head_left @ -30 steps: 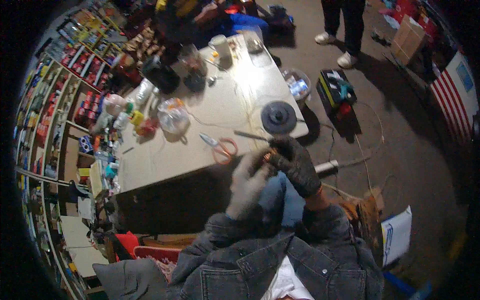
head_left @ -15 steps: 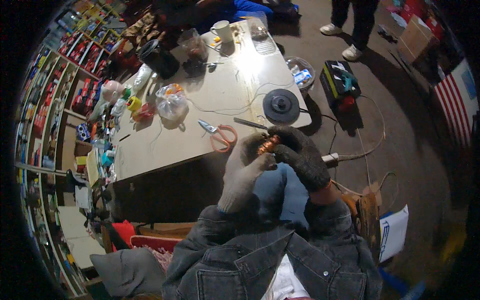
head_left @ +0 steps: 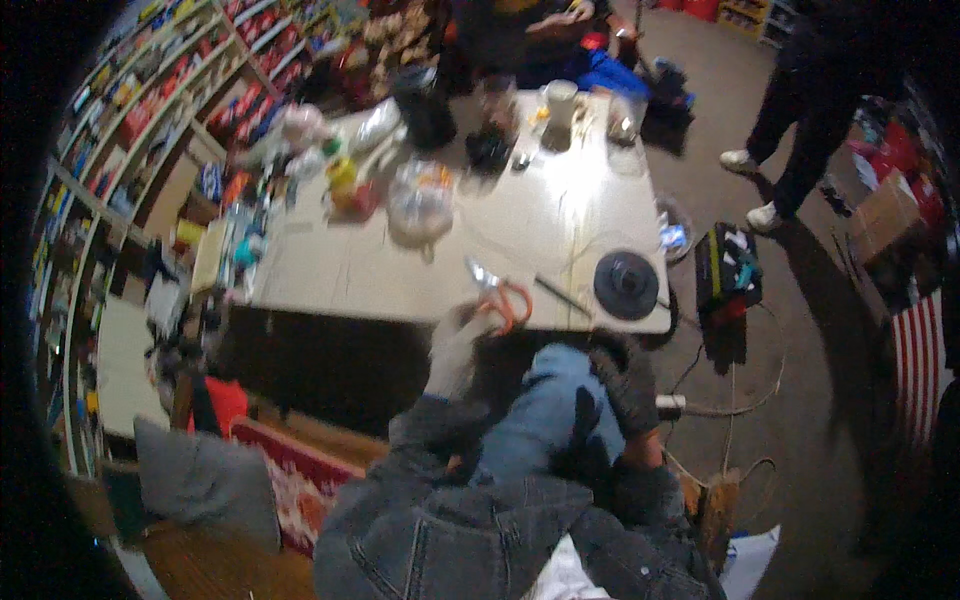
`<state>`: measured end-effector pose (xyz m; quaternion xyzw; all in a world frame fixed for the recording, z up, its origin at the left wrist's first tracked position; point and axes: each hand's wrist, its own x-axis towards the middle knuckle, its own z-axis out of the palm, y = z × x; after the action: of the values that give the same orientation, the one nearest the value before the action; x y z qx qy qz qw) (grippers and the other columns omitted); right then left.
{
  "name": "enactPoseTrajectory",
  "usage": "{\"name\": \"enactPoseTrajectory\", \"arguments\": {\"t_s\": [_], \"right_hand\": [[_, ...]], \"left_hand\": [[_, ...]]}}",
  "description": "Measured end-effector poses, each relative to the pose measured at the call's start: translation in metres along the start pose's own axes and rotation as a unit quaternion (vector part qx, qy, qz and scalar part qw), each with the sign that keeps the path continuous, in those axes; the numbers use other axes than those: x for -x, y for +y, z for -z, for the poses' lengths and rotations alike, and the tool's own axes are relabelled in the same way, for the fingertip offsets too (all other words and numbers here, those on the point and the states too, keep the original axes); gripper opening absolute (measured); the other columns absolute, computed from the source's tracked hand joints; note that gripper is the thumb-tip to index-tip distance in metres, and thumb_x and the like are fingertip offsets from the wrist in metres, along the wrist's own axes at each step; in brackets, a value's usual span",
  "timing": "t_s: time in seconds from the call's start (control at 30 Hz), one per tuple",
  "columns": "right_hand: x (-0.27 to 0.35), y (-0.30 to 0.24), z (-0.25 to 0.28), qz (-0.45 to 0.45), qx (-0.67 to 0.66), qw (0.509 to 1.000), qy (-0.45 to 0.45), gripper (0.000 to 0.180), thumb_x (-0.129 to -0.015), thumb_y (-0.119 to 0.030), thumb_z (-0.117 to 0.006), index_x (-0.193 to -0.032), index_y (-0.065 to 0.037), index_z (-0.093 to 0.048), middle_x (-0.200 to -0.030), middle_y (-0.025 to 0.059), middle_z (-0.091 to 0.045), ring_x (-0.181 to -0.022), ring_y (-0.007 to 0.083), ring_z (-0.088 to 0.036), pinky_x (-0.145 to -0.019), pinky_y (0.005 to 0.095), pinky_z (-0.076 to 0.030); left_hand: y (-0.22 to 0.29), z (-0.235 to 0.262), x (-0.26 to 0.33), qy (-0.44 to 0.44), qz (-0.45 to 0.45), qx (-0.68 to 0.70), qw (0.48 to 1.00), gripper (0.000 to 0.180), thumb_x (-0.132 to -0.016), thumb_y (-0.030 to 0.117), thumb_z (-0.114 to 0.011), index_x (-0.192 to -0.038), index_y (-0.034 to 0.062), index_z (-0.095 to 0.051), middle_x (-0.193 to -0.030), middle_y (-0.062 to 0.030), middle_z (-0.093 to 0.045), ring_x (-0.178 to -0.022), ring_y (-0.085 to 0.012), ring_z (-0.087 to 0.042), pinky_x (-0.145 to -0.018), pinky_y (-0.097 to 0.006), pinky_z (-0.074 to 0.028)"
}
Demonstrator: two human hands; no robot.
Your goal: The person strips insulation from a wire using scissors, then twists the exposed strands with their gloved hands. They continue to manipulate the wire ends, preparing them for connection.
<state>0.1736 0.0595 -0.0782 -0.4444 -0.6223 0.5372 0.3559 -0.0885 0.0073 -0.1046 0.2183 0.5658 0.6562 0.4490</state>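
My left hand, in a light grey glove, stretches up to the near edge of the white table. Its fingertips are at the handles of the orange-handled scissors lying there; blur hides whether it grips them. My right hand, in a dark glove, is down beside my blue-jeaned knee, below the table edge. What it holds cannot be made out. A black round disc and a thin dark rod lie just right of the scissors.
The far part of the table holds a clear bag, a white mug and dark pots. Stocked shelves run along the left. A black and green tool bag and cables lie on the floor, near a standing person.
My two hands have come apart. The left one has gone up to the scissors, the right one has dropped beside my knee. The small orange piece held between them is no longer visible.
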Motion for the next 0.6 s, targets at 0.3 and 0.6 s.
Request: {"name": "enactPoseTrajectory", "arguments": {"t_s": [0.3, 0.6], "right_hand": [[-0.007, 0.012, -0.027, 0.027, 0.107, 0.994, 0.011, 0.031, -0.090, -0.018, -0.072, -0.118, -0.005, -0.067, -0.109, 0.0109, -0.071, -0.100, 0.0202, -0.067, -0.091, 0.0344, -0.052], [-0.023, 0.027, -0.059, 0.016, 0.109, 0.994, -0.022, 0.029, -0.091, -0.015, -0.072, -0.117, -0.002, -0.066, -0.107, 0.0101, -0.070, -0.098, 0.0191, -0.066, -0.086, 0.0324, -0.055]], "left_hand": [[-0.025, 0.143, -0.137, 0.276, -0.091, -0.309, 0.906, 0.030, -0.088, 0.024, -0.073, -0.108, 0.0019, -0.066, -0.094, -0.0068, -0.067, -0.078, -0.0142, -0.061, -0.069, -0.031, -0.050], [-0.047, 0.202, -0.188, 0.254, -0.069, -0.486, 0.834, 0.034, -0.089, 0.031, -0.070, -0.116, 0.0105, -0.068, -0.113, -0.0147, -0.069, -0.104, -0.0329, -0.064, -0.088, -0.042, -0.051]]}}
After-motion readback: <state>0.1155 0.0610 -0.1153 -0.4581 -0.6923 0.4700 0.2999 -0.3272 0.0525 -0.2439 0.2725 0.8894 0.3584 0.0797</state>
